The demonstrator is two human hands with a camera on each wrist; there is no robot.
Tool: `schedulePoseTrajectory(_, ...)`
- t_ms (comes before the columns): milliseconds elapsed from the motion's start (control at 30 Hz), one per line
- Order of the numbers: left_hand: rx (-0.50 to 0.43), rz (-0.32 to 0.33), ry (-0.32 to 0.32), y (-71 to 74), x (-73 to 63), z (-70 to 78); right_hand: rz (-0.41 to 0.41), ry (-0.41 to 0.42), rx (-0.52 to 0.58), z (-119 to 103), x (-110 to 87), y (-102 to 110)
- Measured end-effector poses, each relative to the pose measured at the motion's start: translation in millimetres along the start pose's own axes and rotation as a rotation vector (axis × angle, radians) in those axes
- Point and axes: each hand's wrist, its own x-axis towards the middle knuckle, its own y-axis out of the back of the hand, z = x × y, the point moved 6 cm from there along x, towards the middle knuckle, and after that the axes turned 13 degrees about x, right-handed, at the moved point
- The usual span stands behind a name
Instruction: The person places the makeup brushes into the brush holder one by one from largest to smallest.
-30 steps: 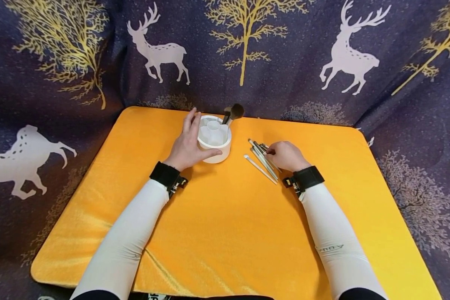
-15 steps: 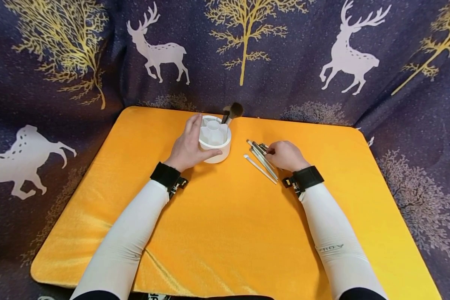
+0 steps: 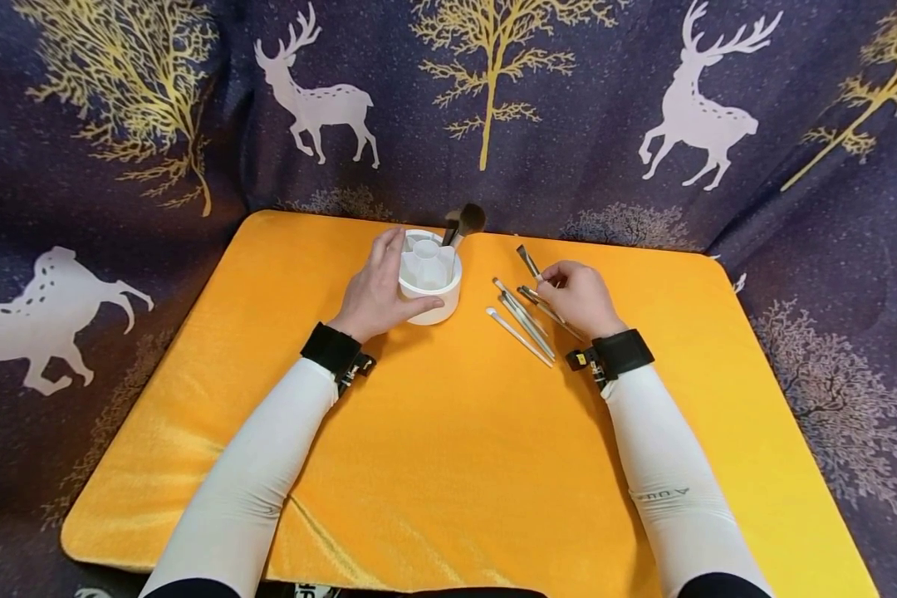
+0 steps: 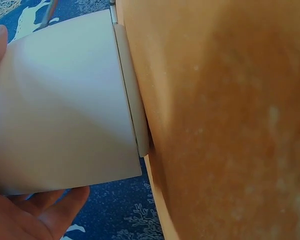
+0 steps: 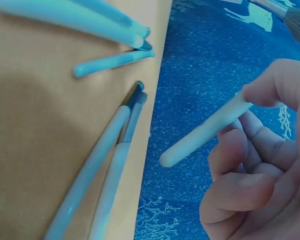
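Observation:
My left hand [image 3: 374, 295] grips the near left side of a round white divided brush holder [image 3: 451, 306], thumb across its front. Its pale side wall fills much of the left wrist view. Two makeup brushes [image 3: 472, 218] with dark heads stand in a rear compartment of the holder. My right hand [image 3: 585, 301] pinches another makeup brush [image 5: 205, 132] between thumb and fingers, raised off the cloth with its dark bristles [image 3: 524, 252] pointing up and away. Just below that hand lie several loose makeup brushes [image 3: 519, 335] with pale handles.
A yellow-orange cloth [image 3: 448, 465] covers the table. Behind its far edge hangs a dark blue curtain [image 3: 568, 158] printed with deer and trees. In the right wrist view, several loose brushes [image 5: 85, 175] lie close to one another.
My right hand has lifted one makeup brush from the loose pile, and its head now shows above the fingers. The left hand stays on the holder; its fingertips drew in slightly.

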Motion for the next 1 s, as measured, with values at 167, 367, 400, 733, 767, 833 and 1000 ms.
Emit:
schedulePoseTrajectory(167,0.005,0.000,0.002,0.1,0.0,-0.1,0.039,0.022,0.046,-3.3,0.8,4.6)
schedulePoseTrajectory(367,0.000,0.003,0.001,-0.4,-0.3,-0.4,0.053,0.022,0.071,-5.1,1.1,6.4)
schedulePoseTrajectory(400,-0.001,0.004,0.001,-0.5,-0.3,-0.4,0.057,0.024,0.076,-5.7,1.2,6.6)
schedulePoseTrajectory(733,-0.002,-0.005,0.012,-0.8,0.0,-0.8,0.069,0.024,0.082,-8.6,0.9,7.2)
schedulePoseTrajectory(767,-0.001,-0.006,0.012,-1.0,0.0,-0.8,0.068,0.025,0.081,-8.7,0.7,7.3)
schedulePoseTrajectory(833,0.000,-0.006,0.010,-1.0,-0.1,-0.8,0.066,0.025,0.078,-9.2,0.4,7.6)
schedulePoseTrajectory(1000,-0.002,-0.005,0.011,-0.8,-0.4,-1.0,0.064,0.027,0.081,-10.0,0.1,7.8)
